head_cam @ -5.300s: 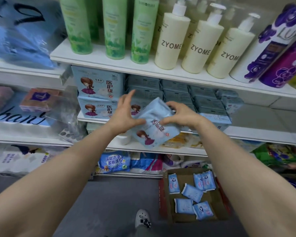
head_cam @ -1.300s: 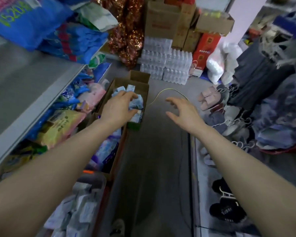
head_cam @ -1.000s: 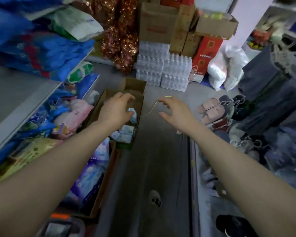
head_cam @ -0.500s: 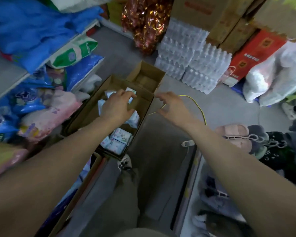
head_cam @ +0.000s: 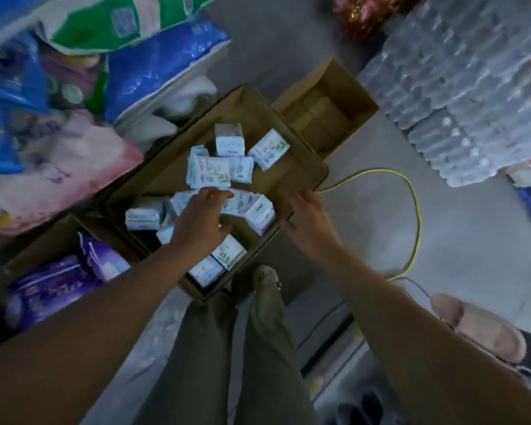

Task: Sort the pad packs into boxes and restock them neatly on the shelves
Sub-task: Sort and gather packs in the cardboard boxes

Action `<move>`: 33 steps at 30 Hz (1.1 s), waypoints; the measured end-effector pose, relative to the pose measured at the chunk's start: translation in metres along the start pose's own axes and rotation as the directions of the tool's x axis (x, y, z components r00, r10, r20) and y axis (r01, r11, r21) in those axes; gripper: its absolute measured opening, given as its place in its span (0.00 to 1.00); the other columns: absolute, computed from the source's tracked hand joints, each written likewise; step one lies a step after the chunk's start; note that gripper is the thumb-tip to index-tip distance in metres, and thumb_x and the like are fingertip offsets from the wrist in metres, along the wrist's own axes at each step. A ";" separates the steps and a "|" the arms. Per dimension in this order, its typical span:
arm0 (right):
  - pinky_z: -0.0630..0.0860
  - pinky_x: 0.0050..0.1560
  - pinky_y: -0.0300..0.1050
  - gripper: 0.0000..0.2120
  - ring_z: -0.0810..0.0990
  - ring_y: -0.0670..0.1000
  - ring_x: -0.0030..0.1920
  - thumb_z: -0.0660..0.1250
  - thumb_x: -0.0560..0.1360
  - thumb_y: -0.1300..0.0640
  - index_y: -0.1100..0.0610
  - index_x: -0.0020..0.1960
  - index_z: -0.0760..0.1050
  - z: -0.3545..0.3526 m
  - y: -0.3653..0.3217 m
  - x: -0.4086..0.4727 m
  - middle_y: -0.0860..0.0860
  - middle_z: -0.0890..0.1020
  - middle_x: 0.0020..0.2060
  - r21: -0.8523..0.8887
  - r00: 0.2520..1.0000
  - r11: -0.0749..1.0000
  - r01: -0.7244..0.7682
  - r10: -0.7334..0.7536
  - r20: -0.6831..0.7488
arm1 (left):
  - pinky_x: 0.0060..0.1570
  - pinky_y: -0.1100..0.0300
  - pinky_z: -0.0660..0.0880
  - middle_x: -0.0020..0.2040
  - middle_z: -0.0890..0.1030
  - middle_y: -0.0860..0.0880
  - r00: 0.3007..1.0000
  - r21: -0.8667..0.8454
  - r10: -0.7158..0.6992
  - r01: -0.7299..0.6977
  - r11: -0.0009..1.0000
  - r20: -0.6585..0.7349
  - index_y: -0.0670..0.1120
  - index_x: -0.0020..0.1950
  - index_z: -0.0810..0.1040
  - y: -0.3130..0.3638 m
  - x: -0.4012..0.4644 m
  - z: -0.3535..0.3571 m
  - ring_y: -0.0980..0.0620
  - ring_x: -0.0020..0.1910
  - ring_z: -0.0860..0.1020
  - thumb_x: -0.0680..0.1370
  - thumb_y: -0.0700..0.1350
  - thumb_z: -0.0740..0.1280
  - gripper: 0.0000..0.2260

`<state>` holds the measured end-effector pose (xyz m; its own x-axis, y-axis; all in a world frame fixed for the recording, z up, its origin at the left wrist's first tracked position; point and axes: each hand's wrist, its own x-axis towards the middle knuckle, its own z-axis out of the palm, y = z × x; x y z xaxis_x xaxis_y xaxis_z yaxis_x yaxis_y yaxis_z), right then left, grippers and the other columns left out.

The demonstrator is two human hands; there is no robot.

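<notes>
An open cardboard box [head_cam: 301, 167] stands on the floor below me with several small white-and-blue pad packs [head_cam: 210, 171] lying loose in it. My left hand [head_cam: 201, 222] reaches down into the box with its fingers stretched over the packs in the middle; whether it touches one I cannot tell. My right hand [head_cam: 310, 223] hovers flat and open over the box's right rim, holding nothing.
A second, smaller cardboard box [head_cam: 325, 105] adjoins the far end. Big soft packs [head_cam: 163, 62] fill the low shelf on the left, purple packs [head_cam: 56, 286] lie near left. Shrink-wrapped water bottles [head_cam: 460, 87] stand right, a yellow cable [head_cam: 414, 216] loops on the floor. My shoe [head_cam: 265, 279] is near the box.
I have stepped up to the box and now look straight down into it. My left hand has gone lower among the packs; my right hand has come to the box's right rim.
</notes>
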<state>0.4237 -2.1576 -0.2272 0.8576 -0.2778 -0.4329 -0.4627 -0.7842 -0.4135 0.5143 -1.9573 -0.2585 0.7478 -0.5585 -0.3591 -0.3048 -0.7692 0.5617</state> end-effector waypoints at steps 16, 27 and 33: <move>0.53 0.74 0.60 0.41 0.48 0.61 0.79 0.73 0.72 0.61 0.46 0.78 0.57 0.191 0.109 0.167 0.51 0.55 0.79 -0.283 0.833 0.830 0.480 -0.330 0.443 | 0.73 0.43 0.55 0.75 0.64 0.38 0.990 0.414 0.085 -0.031 0.910 -0.112 0.43 0.74 0.67 -0.111 0.132 0.180 0.38 0.76 0.58 0.69 0.36 0.75 0.35; 0.75 0.56 0.49 0.35 0.75 0.55 0.60 0.79 0.65 0.46 0.52 0.66 0.68 0.170 0.112 0.237 0.51 0.74 0.59 -0.182 0.900 0.957 0.226 -0.134 0.416 | 0.69 0.43 0.58 0.73 0.59 0.38 0.974 0.755 -0.227 0.163 0.636 -0.019 0.48 0.78 0.42 -0.120 0.211 0.130 0.37 0.71 0.60 0.72 0.59 0.71 0.47; 0.81 0.44 0.41 0.33 0.81 0.46 0.48 0.78 0.64 0.38 0.53 0.62 0.74 0.148 0.125 0.244 0.47 0.81 0.53 0.367 0.867 0.818 -0.442 0.285 0.409 | 0.60 0.43 0.67 0.68 0.63 0.39 0.901 0.588 -0.434 0.358 0.725 -0.014 0.47 0.78 0.43 -0.121 0.182 0.145 0.37 0.61 0.70 0.64 0.73 0.69 0.56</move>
<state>0.5418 -2.2410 -0.5032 0.5198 -0.2374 -0.8207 -0.8404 -0.3148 -0.4412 0.6020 -2.0114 -0.4999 0.8144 -0.1652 -0.5563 -0.2998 -0.9406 -0.1595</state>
